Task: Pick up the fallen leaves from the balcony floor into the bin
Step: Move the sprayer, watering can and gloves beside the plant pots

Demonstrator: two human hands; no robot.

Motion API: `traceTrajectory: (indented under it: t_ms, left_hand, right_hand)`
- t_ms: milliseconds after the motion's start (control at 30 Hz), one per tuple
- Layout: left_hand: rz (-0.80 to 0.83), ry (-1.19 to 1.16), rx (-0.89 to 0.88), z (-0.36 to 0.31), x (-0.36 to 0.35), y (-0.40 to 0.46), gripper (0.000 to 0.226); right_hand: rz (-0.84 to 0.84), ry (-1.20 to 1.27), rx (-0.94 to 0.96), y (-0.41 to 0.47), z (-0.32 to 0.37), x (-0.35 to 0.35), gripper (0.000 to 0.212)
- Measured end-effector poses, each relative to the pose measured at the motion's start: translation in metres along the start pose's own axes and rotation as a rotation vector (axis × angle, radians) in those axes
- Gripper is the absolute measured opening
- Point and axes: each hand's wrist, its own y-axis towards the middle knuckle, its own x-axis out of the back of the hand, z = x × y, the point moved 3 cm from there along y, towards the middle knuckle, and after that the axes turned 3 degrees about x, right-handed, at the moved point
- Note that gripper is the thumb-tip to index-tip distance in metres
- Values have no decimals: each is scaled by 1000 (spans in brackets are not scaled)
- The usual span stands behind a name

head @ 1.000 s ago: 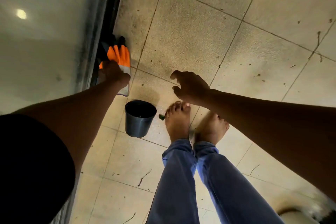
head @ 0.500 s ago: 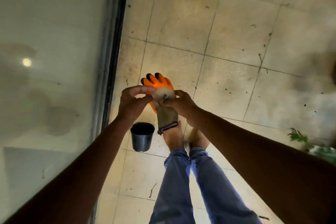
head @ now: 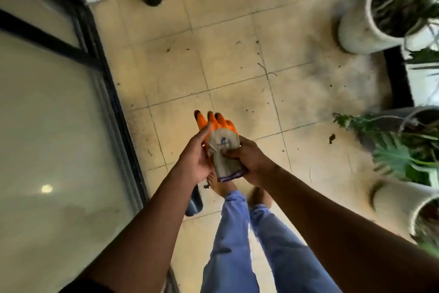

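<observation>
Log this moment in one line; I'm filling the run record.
phase: glove prep | left hand: holds glove | right hand: grips orange glove cuff | bin: by feet | leaves: on floor

Gloves lifted off floor, now held by both hands.

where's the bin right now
In the head view the dark bin stands on the floor tiles low and left of centre, mostly hidden behind the left forearm, between the glass door and the person's bare feet.
</observation>
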Motion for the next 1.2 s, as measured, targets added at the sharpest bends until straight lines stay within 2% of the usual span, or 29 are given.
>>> traceTrajectory:
  t_ms: [100, 200, 233, 300, 400, 467, 600, 733, 867, 967, 1067, 1167, 1200]
  left_hand:
    - [-59, 240, -66, 21, -32, 4, 39]
    - [-189, 611, -164, 40, -48, 14, 28]
    - [-204, 715, -181, 48, -55, 17, 24]
    - [-213, 888, -190, 71, -68, 23, 20]
    - [-230, 1087, -190, 109, -86, 30, 15]
    - [-220, 1236, -178, 145, -95, 34, 13]
    - [-147, 1666, -196, 218, -117, 38, 19]
    - [-39, 1978, -173, 285, -139, 37, 25]
    - [72, 2313, -125, 357, -171, 25, 16]
    - [139, 2481, -59, 410, -189, 26, 13]
    - [218, 2681, 99, 464, -200, 38, 25]
    - [275, 2807, 161, 513, -205, 56, 61]
    - [294, 2822, 175, 529, -207, 61, 62]
  right_hand:
    - [-66, 15, -60, -23, -16, 37, 33]
    - [-119, 88, -113, -42, -34, 78, 8]
    - [-141, 133, -120, -48, -41, 93, 6]
    - [-190, 188, -128, -60, -60, 126, 15]
    - [-252, 233, -121, -77, -93, 175, 11]
    - [-303, 252, -147, -92, -120, 211, 16]
    - [-379, 283, -141, -138, -169, 276, 27]
    - [-487, 291, -71, -189, -215, 324, 20]
    - [-583, 347, -69, -237, -259, 366, 16]
    - [-631, 388, -82, -257, -293, 393, 14]
    - [-667, 381, -85, -262, -323, 422, 16]
    - [-712, 398, -108, -258, -355, 451, 14]
    - [-728, 397, -118, -256, -364, 461, 15]
